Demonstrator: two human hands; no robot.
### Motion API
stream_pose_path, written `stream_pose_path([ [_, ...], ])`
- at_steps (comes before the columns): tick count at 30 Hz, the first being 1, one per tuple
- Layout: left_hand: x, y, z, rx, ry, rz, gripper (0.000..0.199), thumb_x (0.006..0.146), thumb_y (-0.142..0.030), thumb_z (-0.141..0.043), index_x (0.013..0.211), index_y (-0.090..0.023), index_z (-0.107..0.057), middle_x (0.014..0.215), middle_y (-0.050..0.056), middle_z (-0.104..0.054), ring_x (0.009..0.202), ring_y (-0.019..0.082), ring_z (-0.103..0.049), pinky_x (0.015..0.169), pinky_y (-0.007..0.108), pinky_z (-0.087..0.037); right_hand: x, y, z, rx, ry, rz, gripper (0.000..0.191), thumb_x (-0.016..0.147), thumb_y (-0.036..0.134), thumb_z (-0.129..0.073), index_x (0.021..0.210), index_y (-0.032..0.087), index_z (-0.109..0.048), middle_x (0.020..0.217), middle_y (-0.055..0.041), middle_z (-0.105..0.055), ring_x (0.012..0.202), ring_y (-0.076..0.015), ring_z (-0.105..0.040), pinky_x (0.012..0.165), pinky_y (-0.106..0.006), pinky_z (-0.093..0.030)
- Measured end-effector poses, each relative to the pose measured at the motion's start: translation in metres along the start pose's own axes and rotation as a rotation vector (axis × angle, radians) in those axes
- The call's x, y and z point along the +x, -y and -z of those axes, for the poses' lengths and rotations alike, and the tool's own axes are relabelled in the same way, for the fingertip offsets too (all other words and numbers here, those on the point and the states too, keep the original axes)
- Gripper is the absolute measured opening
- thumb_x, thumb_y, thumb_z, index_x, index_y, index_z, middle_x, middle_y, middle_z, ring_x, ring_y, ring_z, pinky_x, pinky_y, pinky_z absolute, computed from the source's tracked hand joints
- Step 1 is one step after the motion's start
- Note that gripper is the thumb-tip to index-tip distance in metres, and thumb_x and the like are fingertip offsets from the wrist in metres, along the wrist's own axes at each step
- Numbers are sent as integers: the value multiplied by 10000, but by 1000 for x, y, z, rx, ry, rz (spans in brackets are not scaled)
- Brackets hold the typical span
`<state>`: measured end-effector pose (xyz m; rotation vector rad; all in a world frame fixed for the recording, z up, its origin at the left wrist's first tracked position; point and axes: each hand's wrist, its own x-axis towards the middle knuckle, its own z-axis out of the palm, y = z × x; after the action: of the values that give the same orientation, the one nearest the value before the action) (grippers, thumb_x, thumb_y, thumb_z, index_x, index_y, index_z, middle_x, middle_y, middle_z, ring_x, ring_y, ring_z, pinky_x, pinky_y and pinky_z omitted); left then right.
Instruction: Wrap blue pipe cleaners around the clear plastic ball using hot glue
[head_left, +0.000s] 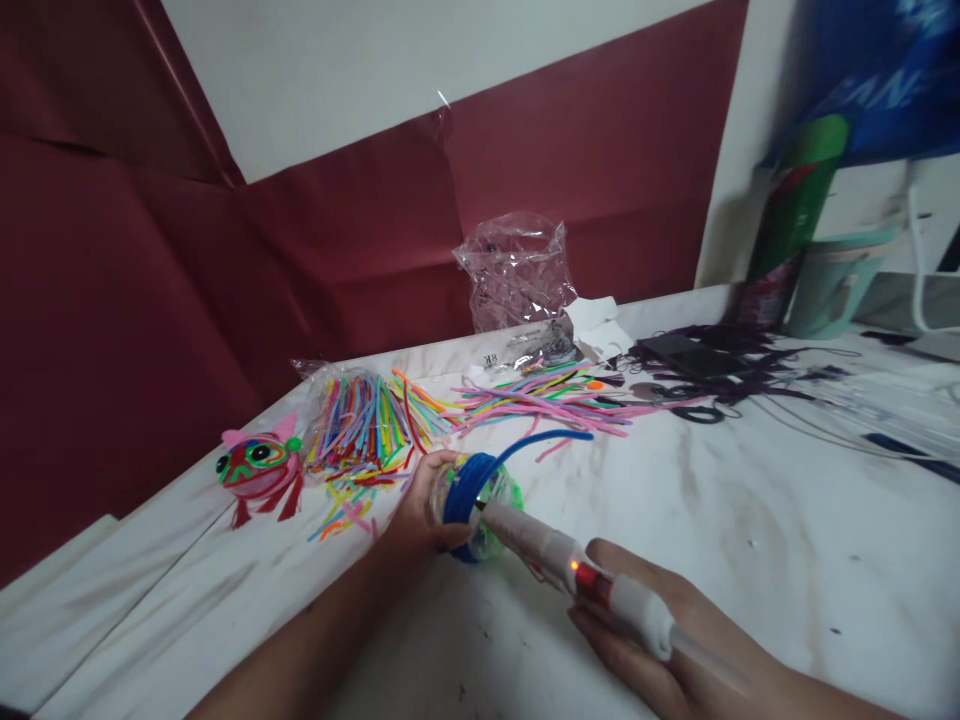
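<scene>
My left hand (424, 515) is closed around a small clear rounded container (506, 492) with bits of green and yellow on it. Blue pipe cleaner (466, 495) is wound round its side, and one loose end (551, 436) curves off to the right. In my right hand (645, 620) is a white hot glue gun (540, 540) with a glowing orange light and a red section. A clear glue stick (709, 660) sticks out of its back. The gun's tip touches or nearly touches the container beside the blue windings; which one I cannot tell.
A pink and red animal-like figure (259, 470) stands at the left. Colourful pipe cleaners (360, 425) lie in and around a plastic bag, with pink ones (555, 408) farther right. Behind are a clear bag (517, 270), scissors (701, 412), dark strands (780, 375) and a green bin (832, 290).
</scene>
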<state>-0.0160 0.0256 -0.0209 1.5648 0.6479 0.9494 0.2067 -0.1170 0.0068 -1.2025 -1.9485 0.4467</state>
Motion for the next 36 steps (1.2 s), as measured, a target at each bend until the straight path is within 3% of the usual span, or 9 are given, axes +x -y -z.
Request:
stream_pose_path([
  [14,0,-7,-5,-44,2,10,787,479,-397,-863,1126,-232,-444,1020,51,-598,830,200,-593,678,264,-457,2,2,2,1,-54,11,178,859,303,-502,725,245,-604,601,4,-607,501,-137,-601,501,-182,-517],
  [28,-1,-8,-5,-17,-20,56,784,484,-358,-865,1132,-247,-439,996,32,-604,798,193,-599,648,256,-454,-1,0,-1,10,-15,-19,175,880,298,-477,771,227,-595,649,-4,-620,545,-136,-606,565,-201,-535],
  [36,0,-5,-2,8,0,14,791,477,-388,-863,1130,-239,-443,1022,45,-596,838,204,-594,676,261,-461,1,1,2,10,-18,-2,175,873,306,-485,777,245,-618,645,-4,-627,545,-148,-619,553,-205,-541],
])
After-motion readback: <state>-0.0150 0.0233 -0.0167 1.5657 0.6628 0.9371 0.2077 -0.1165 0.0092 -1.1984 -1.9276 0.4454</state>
